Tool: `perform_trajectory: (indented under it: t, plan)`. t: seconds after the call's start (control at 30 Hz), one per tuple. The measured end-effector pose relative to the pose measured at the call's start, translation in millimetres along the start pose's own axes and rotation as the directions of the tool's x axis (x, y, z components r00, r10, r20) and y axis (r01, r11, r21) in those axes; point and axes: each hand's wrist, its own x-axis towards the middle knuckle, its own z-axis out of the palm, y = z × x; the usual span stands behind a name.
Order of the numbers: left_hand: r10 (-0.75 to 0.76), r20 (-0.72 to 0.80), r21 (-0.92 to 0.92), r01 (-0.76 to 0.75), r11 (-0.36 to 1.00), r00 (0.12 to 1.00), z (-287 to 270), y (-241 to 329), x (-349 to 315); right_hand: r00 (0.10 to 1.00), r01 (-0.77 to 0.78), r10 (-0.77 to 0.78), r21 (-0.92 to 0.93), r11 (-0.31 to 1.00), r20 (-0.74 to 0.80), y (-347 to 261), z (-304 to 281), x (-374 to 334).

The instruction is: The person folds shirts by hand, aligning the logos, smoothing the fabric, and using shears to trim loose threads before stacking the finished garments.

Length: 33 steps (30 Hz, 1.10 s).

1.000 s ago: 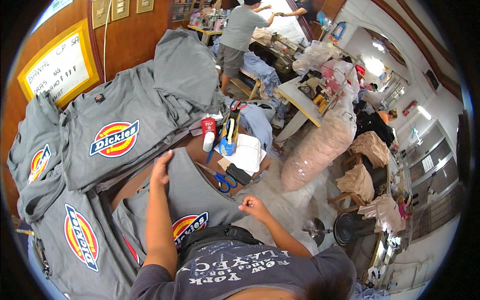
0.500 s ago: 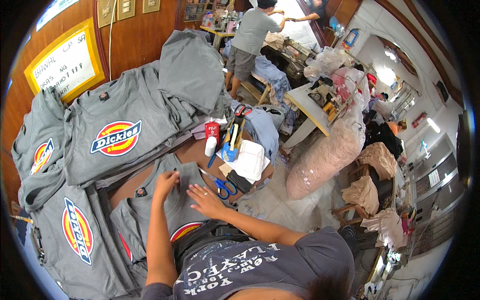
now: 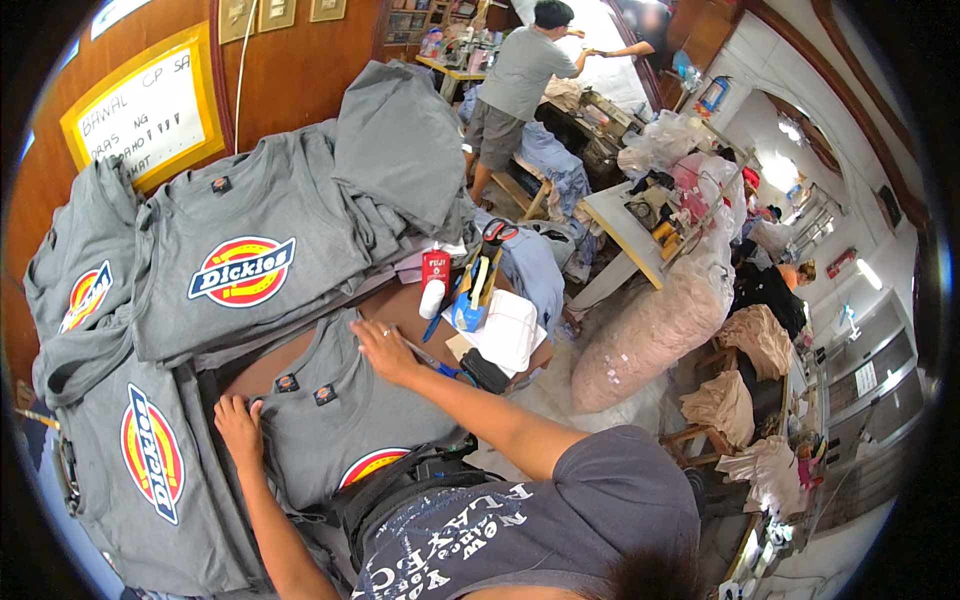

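A grey T-shirt (image 3: pixel 370 415) with a red, yellow and white chest print lies in front of me, the print partly hidden at my waist. Two dark neck labels show side by side, so another shirt seems to lie with it. At its left shoulder edge rests my left hand (image 3: pixel 240 432), fingers bent and thumb apart. My right hand (image 3: pixel 388 352) lies on the far right shoulder with fingers stretched out. Just beyond my right wrist, blue-handled scissors (image 3: pixel 455 374) are mostly covered by my forearm.
Piles of grey printed shirts (image 3: pixel 260 210) stand at the left and far side. On the brown table (image 3: pixel 395 300) are a red box (image 3: pixel 435 268), a white bottle (image 3: pixel 431 299), a blue container (image 3: pixel 471 308) holding red-handled scissors, and a white box (image 3: pixel 508 330). People work farther off.
My left hand has moved from the neckline to the left shoulder edge. My right hand has slid up the right shoulder. The shirt lies flatter, and a second neck label shows.
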Motion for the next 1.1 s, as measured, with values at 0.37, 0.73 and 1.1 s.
perform_trajectory:
  t: [0.37, 0.73, 1.1]
  plan:
    - [0.101, 0.028, -0.141, -0.096, 0.985, 0.994, -2.3, -8.9, 31.0, 0.994, -0.099, 0.091, -0.14, 0.985, -0.06, 5.8, -4.0, 21.9]
    - [0.02, 0.01, 0.054, -0.02, 0.998, 1.0, 34.7, -41.5, 40.8, 0.998, 0.036, -0.024, -0.199, 0.979, 0.063, 34.9, 15.3, 40.9]
    - [0.039, 0.142, -0.219, -0.007, 0.976, 0.989, 28.5, -49.4, 47.6, 0.997, 0.003, 0.006, -0.12, 0.993, 0.073, 42.7, 11.9, 47.4]
